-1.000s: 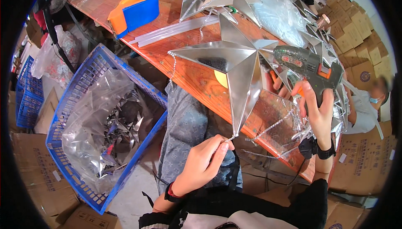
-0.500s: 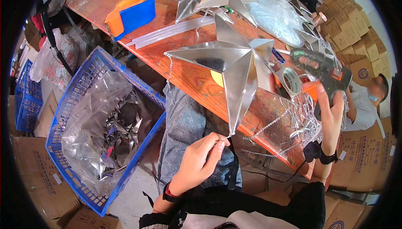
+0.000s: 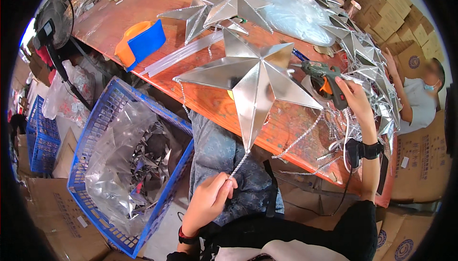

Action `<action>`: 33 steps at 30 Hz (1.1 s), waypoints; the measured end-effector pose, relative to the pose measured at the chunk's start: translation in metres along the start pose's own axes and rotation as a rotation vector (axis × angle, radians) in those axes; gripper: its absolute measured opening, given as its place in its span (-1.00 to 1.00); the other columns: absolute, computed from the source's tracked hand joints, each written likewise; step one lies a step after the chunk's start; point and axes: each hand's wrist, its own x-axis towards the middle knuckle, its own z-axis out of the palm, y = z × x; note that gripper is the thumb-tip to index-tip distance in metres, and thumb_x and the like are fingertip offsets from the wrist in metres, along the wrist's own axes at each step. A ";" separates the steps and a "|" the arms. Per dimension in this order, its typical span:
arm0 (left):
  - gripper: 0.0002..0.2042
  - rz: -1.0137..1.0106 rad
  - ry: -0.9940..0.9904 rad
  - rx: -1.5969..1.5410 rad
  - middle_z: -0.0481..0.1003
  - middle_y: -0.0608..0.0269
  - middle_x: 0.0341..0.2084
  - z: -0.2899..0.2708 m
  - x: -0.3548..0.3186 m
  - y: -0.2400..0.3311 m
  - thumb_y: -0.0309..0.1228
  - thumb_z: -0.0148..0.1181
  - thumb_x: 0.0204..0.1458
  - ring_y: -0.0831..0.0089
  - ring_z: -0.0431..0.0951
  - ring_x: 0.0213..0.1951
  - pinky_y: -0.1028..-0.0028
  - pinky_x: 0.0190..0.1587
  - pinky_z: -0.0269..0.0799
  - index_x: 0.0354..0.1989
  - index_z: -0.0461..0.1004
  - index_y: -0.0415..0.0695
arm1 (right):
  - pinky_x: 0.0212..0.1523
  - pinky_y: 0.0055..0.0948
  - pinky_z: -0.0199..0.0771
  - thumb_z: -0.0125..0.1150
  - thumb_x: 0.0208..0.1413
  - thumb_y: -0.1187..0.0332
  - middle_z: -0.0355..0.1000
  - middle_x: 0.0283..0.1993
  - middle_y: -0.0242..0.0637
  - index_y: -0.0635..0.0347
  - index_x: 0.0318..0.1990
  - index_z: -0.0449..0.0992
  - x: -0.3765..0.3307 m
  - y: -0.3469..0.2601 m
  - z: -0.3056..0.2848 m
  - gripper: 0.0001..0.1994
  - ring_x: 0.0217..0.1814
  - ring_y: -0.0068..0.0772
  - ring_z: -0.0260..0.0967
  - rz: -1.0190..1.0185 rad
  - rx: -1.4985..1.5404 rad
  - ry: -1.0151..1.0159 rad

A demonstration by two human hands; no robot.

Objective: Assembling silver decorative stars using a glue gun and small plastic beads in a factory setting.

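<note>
A silver cord, attached to the lower tip of a silver star, is pinched by the closed left hand. The star is jutting over the near edge of the worktop. Beside it, a glue gun is gripped by the curled right hand.

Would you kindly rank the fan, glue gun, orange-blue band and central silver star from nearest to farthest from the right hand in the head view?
1. Glue gun, held in the right hand.
2. Central silver star, left of the glue gun.
3. Orange-blue band, farther left on the table.
4. Fan, far left.
</note>
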 end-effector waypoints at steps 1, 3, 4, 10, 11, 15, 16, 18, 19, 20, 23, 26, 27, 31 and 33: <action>-0.86 -0.009 -0.006 0.002 0.35 0.19 -0.66 -0.001 -0.004 0.001 -0.51 -0.13 0.11 0.34 0.39 -0.56 0.44 -0.43 0.28 -0.45 0.34 -0.23 | -0.43 -0.58 0.35 0.08 0.12 0.14 0.42 -0.48 -0.35 0.35 -0.27 0.47 0.001 0.002 -0.005 -0.64 -0.41 -0.57 0.40 -0.087 -0.143 0.012; -0.85 -0.007 -0.050 0.028 0.38 0.20 -0.64 -0.004 -0.008 0.002 -0.49 -0.13 0.12 0.38 0.42 -0.54 0.46 -0.42 0.30 -0.42 0.37 -0.23 | -0.37 -0.62 0.33 0.06 0.14 0.21 0.41 -0.41 -0.36 0.33 -0.27 0.47 -0.010 -0.007 -0.008 -0.71 -0.38 -0.63 0.35 -0.233 -0.199 0.154; -0.85 -0.022 -0.065 0.041 0.40 0.20 -0.63 -0.004 -0.013 0.001 -0.49 -0.13 0.13 0.39 0.44 -0.52 0.48 -0.41 0.31 -0.41 0.38 -0.24 | -0.34 -0.64 0.32 0.05 0.15 0.25 0.41 -0.38 -0.36 0.32 -0.27 0.46 -0.016 -0.013 -0.007 -0.74 -0.37 -0.66 0.32 -0.305 -0.221 0.209; -0.70 -0.074 -0.234 -0.488 0.52 0.12 -0.43 -0.004 -0.012 0.022 -0.36 -0.27 0.23 0.49 0.49 -0.38 0.53 -0.26 0.36 -0.20 0.37 -0.34 | -0.32 -0.57 0.37 0.04 0.08 0.46 0.41 -0.30 -0.26 0.29 -0.29 0.46 -0.097 -0.095 0.018 -0.89 -0.32 -0.51 0.37 -0.356 -0.070 -0.001; -0.67 -0.036 -0.256 -0.523 0.52 0.08 -0.40 -0.005 -0.009 0.028 -0.34 -0.32 0.24 0.48 0.49 -0.34 0.52 -0.23 0.35 -0.16 0.34 -0.36 | -0.32 -0.56 0.37 0.08 0.02 0.49 0.39 -0.28 -0.25 0.28 -0.29 0.48 -0.109 -0.103 0.020 -0.88 -0.32 -0.47 0.36 -0.597 -0.167 -0.069; -0.63 -0.016 -0.238 -0.630 0.50 0.00 -0.26 0.003 -0.002 0.043 -0.31 -0.36 0.25 0.43 0.45 -0.21 0.49 -0.06 0.27 -0.08 0.29 -0.38 | -0.33 -0.55 0.39 0.23 -0.18 0.48 0.32 -0.23 -0.27 0.17 -0.22 0.52 -0.142 -0.107 0.054 -0.73 -0.33 -0.40 0.34 -1.121 -0.008 -0.455; -0.64 -0.016 -0.225 -0.629 0.50 0.00 -0.25 0.004 -0.001 0.046 -0.31 -0.35 0.25 0.43 0.44 -0.18 0.48 -0.03 0.26 -0.08 0.28 -0.39 | -0.34 -0.56 0.39 0.24 -0.20 0.46 0.31 -0.23 -0.29 0.14 -0.20 0.53 -0.145 -0.106 0.063 -0.70 -0.33 -0.41 0.33 -1.229 0.023 -0.500; -0.65 0.000 -0.241 -0.542 0.45 0.14 -0.21 0.003 -0.001 0.049 -0.32 -0.32 0.25 0.47 0.40 -0.09 0.50 0.03 0.21 -0.09 0.31 -0.37 | -0.38 -0.65 0.33 0.21 -0.25 0.43 0.28 -0.24 -0.42 -0.04 -0.17 0.51 -0.153 -0.105 0.074 -0.64 -0.29 -0.55 0.30 -1.376 -0.061 -0.406; -0.66 -0.027 -0.260 -0.547 0.44 0.16 -0.21 0.003 -0.003 0.053 -0.33 -0.31 0.25 0.48 0.40 -0.09 0.51 0.03 0.22 -0.09 0.32 -0.37 | -0.36 -0.67 0.28 0.17 -0.24 0.41 0.28 -0.23 -0.46 -0.06 -0.18 0.49 -0.154 -0.103 0.076 -0.66 -0.27 -0.59 0.27 -1.458 -0.126 -0.396; -0.66 -0.055 -0.280 -0.551 0.43 0.18 -0.21 0.002 -0.004 0.056 -0.33 -0.30 0.25 0.49 0.39 -0.09 0.52 0.02 0.22 -0.09 0.32 -0.36 | -0.34 -0.69 0.22 0.14 -0.22 0.38 0.28 -0.23 -0.50 -0.09 -0.20 0.48 -0.156 -0.100 0.079 -0.68 -0.25 -0.64 0.23 -1.538 -0.194 -0.383; -0.67 -0.077 -0.323 -0.619 0.43 0.18 -0.21 0.007 -0.007 0.058 -0.34 -0.29 0.24 0.53 0.39 -0.09 0.55 0.00 0.24 -0.08 0.32 -0.36 | -0.29 -0.69 0.13 0.09 -0.22 0.31 0.29 -0.25 -0.57 -0.06 -0.34 0.43 -0.159 -0.093 0.086 -0.81 -0.26 -0.67 0.17 -1.619 -0.246 -0.297; -0.68 -0.087 -0.376 -0.536 0.43 0.19 -0.21 0.007 -0.012 0.055 -0.36 -0.28 0.24 0.52 0.38 -0.09 0.54 0.00 0.24 -0.09 0.33 -0.37 | -0.29 -0.66 0.19 0.11 -0.25 0.33 0.30 -0.23 -0.57 -0.01 -0.42 0.40 -0.160 -0.091 0.088 -0.85 -0.25 -0.64 0.17 -1.629 -0.178 -0.339; -0.68 -0.082 -0.412 -0.495 0.43 0.19 -0.21 0.007 -0.012 0.054 -0.36 -0.28 0.24 0.51 0.38 -0.09 0.54 0.00 0.24 -0.10 0.33 -0.37 | -0.29 -0.64 0.22 0.12 -0.26 0.34 0.30 -0.21 -0.56 0.00 -0.42 0.40 -0.160 -0.092 0.086 -0.85 -0.24 -0.62 0.17 -1.598 -0.091 -0.410; -0.60 -0.005 -0.485 -0.588 0.44 0.12 -0.17 0.009 -0.007 0.038 -0.26 -0.30 0.24 0.40 0.39 -0.06 0.45 0.05 0.20 -0.03 0.31 -0.36 | -0.20 -0.55 0.34 0.14 -0.24 0.36 0.33 -0.16 -0.42 0.07 -0.36 0.43 -0.162 -0.096 0.078 -0.81 -0.14 -0.44 0.26 -1.550 0.157 -0.602; -0.45 -0.036 -0.423 -0.692 0.42 0.10 -0.11 0.009 0.010 0.035 -0.06 -0.42 0.22 0.37 0.38 -0.03 0.39 0.07 0.20 0.06 0.26 -0.32 | -0.18 -0.51 0.37 0.14 -0.22 0.37 0.32 -0.19 -0.32 0.19 -0.32 0.42 -0.162 -0.097 0.072 -0.77 -0.09 -0.37 0.29 -1.540 0.210 -0.695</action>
